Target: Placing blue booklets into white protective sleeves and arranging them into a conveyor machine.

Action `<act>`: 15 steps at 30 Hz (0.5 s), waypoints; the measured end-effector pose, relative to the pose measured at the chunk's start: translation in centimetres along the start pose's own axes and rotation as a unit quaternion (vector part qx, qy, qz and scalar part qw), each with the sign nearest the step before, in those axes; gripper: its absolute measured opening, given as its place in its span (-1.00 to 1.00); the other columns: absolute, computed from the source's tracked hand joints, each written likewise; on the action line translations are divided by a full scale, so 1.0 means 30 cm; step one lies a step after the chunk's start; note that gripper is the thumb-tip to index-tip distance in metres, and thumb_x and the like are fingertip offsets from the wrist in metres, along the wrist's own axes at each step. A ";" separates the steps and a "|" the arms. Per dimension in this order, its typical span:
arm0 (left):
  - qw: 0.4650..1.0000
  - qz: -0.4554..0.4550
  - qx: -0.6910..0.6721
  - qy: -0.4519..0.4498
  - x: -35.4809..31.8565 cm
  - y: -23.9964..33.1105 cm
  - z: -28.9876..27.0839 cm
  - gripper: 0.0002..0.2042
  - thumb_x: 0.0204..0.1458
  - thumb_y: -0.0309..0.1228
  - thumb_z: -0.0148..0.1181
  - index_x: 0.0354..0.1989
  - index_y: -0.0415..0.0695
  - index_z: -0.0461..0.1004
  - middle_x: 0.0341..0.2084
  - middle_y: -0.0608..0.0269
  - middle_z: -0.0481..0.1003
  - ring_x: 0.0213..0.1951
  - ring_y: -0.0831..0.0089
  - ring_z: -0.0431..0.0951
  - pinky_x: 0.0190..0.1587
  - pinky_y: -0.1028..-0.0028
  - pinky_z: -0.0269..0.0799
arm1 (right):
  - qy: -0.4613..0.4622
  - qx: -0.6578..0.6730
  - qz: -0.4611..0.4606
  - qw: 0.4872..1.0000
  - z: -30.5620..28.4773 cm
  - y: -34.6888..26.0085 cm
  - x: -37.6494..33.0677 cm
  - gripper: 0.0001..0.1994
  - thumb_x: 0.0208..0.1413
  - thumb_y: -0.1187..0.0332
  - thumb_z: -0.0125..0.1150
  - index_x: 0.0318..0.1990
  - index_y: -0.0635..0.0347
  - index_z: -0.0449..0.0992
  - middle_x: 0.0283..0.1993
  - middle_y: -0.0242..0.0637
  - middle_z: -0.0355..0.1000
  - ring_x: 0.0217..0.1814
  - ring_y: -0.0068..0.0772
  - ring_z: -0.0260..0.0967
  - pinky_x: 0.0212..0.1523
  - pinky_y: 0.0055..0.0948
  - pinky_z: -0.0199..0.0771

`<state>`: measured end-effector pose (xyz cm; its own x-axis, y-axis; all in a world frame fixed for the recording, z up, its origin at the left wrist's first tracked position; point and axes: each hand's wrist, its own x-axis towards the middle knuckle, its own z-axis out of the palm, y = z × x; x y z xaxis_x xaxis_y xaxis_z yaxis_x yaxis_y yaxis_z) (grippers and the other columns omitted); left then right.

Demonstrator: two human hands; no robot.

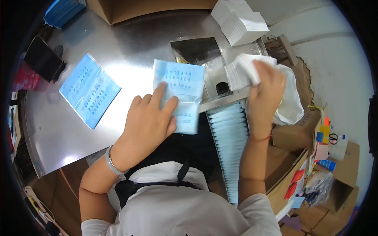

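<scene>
A light-blue printed packet (185, 84) lies at the table's front edge, its lower part reaching past that edge. My left hand (147, 120) rests on its left side, index finger stretched out on it and thumb apart. At the right, my right hand (269, 84) pinches folded white paper napkins (249, 67), slightly blurred. Below that hand, a white stack of folded napkins (235, 76) stands in a metal holder. A long row of blue packets (228, 137) fills a narrow channel running down toward my body. Another blue packet (90, 90) lies flat on the table to the left.
The metal table (130, 43) spans the left and middle. White napkin stacks (242, 25) stand at the back right, and a cardboard box (153, 8) at the back. A phone (43, 58) leans on a stand at far left. Cardboard boxes (295, 133) and a white bag (289, 98) crowd the right.
</scene>
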<state>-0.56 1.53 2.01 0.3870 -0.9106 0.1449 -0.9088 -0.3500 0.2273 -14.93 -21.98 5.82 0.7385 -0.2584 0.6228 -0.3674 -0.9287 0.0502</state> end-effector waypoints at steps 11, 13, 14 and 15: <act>0.947 0.134 -0.290 0.027 0.072 0.048 0.014 -0.37 -0.13 -0.70 0.18 0.21 0.02 0.37 0.25 -0.09 0.22 0.04 -0.02 0.45 0.12 0.22 0.40 | -0.252 0.172 -0.034 0.952 0.301 -0.268 -0.026 -0.90 0.04 0.47 0.04 -0.48 0.20 0.44 -0.44 -0.10 0.49 -0.29 -0.08 0.49 0.05 -0.04 0.39; 0.940 0.072 -0.334 0.009 0.033 0.025 -0.001 -0.39 -0.07 -0.59 0.21 0.26 -0.09 0.28 0.22 -0.12 0.26 0.13 -0.07 0.37 0.25 0.11 0.22 | -0.260 0.134 0.003 0.956 0.278 -0.238 0.017 -0.88 0.07 0.47 0.06 -0.47 0.23 0.47 -0.44 -0.11 0.49 -0.32 -0.11 0.50 -0.06 -0.10 0.44; 0.951 0.018 -0.309 0.007 -0.007 -0.029 0.005 -0.38 -0.02 -0.54 0.22 0.29 -0.13 0.23 0.21 -0.12 0.27 0.15 -0.08 0.33 0.30 0.06 0.12 | -0.264 0.096 0.043 0.959 0.253 -0.217 0.043 -0.87 0.09 0.48 0.07 -0.46 0.26 0.50 -0.45 -0.12 0.49 -0.34 -0.13 0.50 -0.17 -0.17 0.48; 0.954 -0.097 -0.244 0.142 -0.048 -0.087 0.028 -0.43 0.01 -0.47 0.24 0.25 -0.17 0.23 0.17 -0.09 0.30 0.15 -0.07 0.32 0.29 0.05 0.08 | -0.107 0.147 0.045 0.982 0.208 -0.196 0.043 -0.88 0.11 0.45 0.12 -0.38 0.28 0.55 -0.44 -0.12 0.51 -0.34 -0.12 0.51 -0.24 -0.22 0.49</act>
<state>1.11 3.56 0.39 0.6306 -0.7184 0.2937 -0.6615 -0.2995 0.6875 -8.29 -18.51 1.46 0.8235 -0.3639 0.4352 -0.2809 -0.9281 -0.2445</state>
